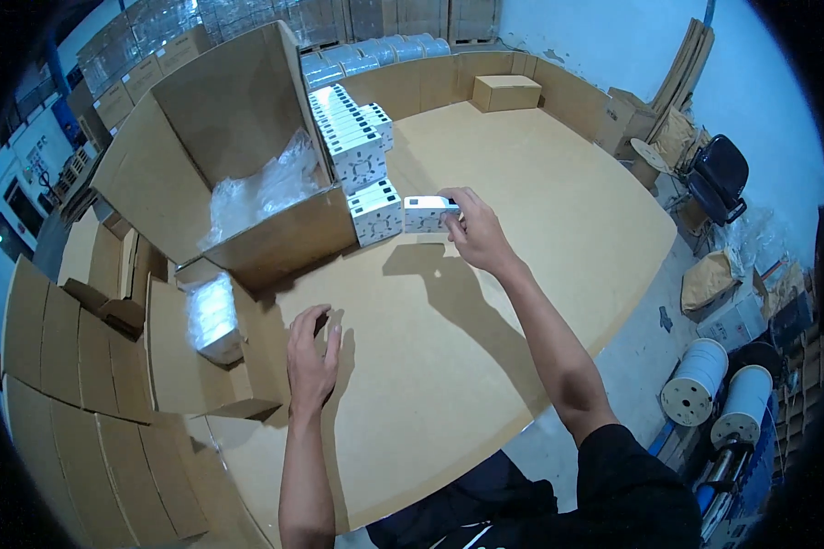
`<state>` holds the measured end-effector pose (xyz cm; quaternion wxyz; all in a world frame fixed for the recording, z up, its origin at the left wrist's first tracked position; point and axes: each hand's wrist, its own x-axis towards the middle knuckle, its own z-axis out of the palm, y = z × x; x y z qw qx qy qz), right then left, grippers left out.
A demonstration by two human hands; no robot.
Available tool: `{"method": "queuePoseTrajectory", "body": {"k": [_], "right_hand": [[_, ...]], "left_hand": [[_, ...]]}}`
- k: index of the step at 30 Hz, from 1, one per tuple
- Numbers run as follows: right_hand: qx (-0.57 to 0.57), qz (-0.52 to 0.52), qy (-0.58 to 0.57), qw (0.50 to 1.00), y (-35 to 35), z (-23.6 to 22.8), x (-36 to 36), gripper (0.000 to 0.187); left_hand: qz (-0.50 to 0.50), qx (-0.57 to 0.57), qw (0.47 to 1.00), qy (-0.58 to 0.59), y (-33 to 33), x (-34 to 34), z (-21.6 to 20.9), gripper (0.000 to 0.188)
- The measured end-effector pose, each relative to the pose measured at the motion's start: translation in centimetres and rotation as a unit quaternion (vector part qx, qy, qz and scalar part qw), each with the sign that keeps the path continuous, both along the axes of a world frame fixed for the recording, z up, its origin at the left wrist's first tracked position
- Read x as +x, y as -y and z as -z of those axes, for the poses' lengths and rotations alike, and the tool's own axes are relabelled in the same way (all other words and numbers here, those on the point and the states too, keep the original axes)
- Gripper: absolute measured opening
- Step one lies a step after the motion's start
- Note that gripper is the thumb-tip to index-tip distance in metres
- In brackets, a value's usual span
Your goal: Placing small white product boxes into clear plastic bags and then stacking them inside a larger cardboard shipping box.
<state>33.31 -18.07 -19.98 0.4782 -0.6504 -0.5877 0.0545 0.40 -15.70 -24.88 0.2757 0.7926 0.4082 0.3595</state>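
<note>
With my right hand point(474, 229) I grip the right end of a small white printed box point(425, 216), beside the stacks of like boxes. Those stacked white boxes point(350, 146) stand against the right side of a large open carton point(284, 233), which holds clear bubble wrap point(264, 188). My left hand point(312, 357) hovers low over the cardboard-covered table, fingers apart and curved, with nothing in it. To its left, a smaller open carton point(188, 366) holds a bubble-wrapped bundle point(212, 316).
A closed brown box point(507, 93) sits at the table's far edge, by a low cardboard rim point(412, 84). Flattened cartons point(73, 366) stand at the left. On the right floor are white cable spools point(696, 380) and a black chair point(719, 176).
</note>
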Motion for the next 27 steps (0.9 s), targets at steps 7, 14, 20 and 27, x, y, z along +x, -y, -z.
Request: {"method": "queuePoseTrajectory", "body": {"k": [7, 14, 20, 27], "right_hand": [[-0.027, -0.076, 0.021, 0.997, 0.7, 0.0, -7.0, 0.03], [-0.003, -0.154, 0.061, 0.986, -0.9, 1.2, -12.9, 0.033], [-0.013, -0.182, 0.031, 0.983, -1.5, 1.4, -15.3, 0.032], [-0.023, -0.224, -0.165, 0.96, -1.4, 3.8, -16.1, 0.021]], "left_hand": [[-0.019, -0.111, 0.99, 0.09, 0.3, -0.9, -0.9, 0.033], [-0.003, -0.221, 0.949, 0.224, -0.7, -1.4, 0.5, 0.033], [-0.008, -0.239, 0.915, 0.324, -1.8, -1.3, 1.0, 0.035], [-0.058, -0.256, 0.917, 0.3, -2.5, -2.0, 0.7, 0.033]]}}
